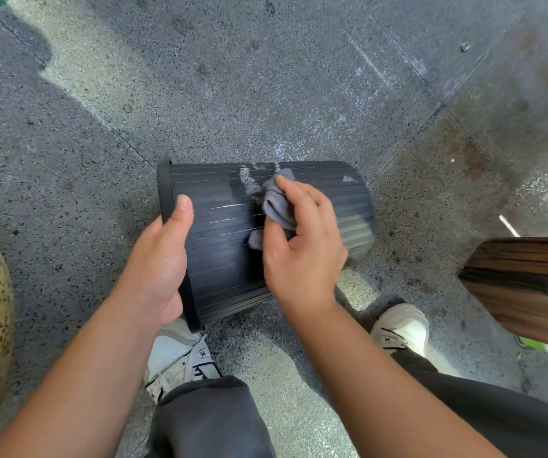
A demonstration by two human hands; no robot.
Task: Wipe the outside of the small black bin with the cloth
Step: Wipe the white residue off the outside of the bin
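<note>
Small black bin point(220, 259), held sideways: left hand point(163, 259) clamps rim, right hand point(302, 249) grips bunched cloth point(277, 201); best rubbed firmly along ribs over white smears point(248, 180).

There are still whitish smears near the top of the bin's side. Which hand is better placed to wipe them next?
The right hand: it holds the cloth against the bin, just beside the smears. The left hand grips the rim end, steadying the bin.
</note>
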